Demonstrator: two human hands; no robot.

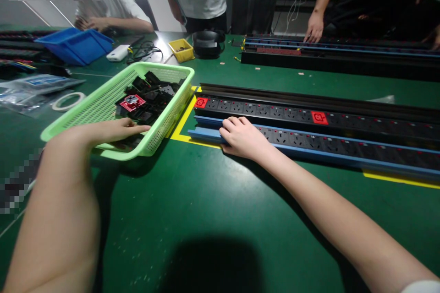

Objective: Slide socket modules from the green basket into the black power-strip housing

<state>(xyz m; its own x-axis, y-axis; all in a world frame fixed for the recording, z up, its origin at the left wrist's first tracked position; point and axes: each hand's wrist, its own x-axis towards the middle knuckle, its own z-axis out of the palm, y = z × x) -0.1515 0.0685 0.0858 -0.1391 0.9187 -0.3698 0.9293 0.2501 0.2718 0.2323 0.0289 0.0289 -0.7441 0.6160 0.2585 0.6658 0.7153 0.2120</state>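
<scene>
My left hand (120,132) reaches into the near end of a light green perforated basket (85,96). Its index finger is stretched out, while the other fingers are partly hidden below the rim. Black plastic socket modules (147,114) lie heaped in the basket, with one red socket module (132,102) on top. My right hand (242,138) is closed over a blue-railed power strip (319,152), its fingers curled across the far rail and its thumb at the near one. Black sockets fill the strip to the right of this hand; what lies under the palm is hidden.
Behind the strip lies a black power strip (275,111) with two red sockets. Further back are a blue bin (77,46), a small yellow tray (181,50) and a tape roll (68,100). A co-worker's hand (314,27) touches another strip (330,59) across the green table (165,219).
</scene>
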